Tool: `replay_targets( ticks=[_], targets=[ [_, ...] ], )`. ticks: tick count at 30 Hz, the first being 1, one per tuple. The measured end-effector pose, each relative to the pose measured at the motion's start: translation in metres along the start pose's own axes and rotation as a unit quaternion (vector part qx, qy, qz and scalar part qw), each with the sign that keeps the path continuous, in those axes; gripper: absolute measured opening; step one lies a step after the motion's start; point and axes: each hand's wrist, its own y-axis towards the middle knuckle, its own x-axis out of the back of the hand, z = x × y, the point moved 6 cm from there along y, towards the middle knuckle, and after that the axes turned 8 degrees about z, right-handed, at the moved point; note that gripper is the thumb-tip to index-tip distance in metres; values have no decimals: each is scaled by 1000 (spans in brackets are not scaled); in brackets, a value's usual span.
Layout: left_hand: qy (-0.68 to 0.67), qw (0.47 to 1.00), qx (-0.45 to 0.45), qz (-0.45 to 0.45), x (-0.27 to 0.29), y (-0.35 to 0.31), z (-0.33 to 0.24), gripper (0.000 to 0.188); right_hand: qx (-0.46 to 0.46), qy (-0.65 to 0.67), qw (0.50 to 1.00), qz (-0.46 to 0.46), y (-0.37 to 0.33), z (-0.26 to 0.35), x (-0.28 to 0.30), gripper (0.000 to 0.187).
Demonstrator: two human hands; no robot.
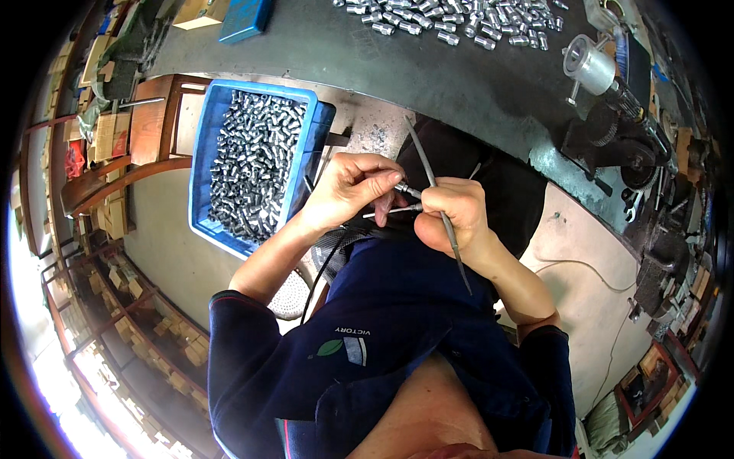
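Above my lap, the fingers of my left hand (353, 187) are closed on a small shiny metal fitting (407, 188), pinched between thumb and fingertips. Close beside it, my right hand (456, 213) is closed around a long grey tapered tool that looks like a file (419, 145). The tool slants across the hand, one end toward the bench and the other toward my body. A thin rod with a pale tip (390, 211) also sticks out of my right hand toward my left fingers. The right fingertips are largely hidden behind that hand.
A blue crate (196, 176) full of small metal fittings stands at my left. More fittings (474, 19) lie on the dark bench (321, 50) ahead. A cranked metal machine (612, 115) sits at the bench's right. Wooden chair parts (126, 172) and shelving (145, 306) are left.
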Motion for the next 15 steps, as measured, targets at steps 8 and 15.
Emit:
replay_targets(
  ticks=[8,15],
  targets=[
    [56,998,2,-27,-2,-2,-5,16,15,-20,999,-30,2,1,-4,25],
    [72,997,-12,-7,-1,1,-10,15,-120,203,971,-46,-12,-26,-9,24]
  ],
)
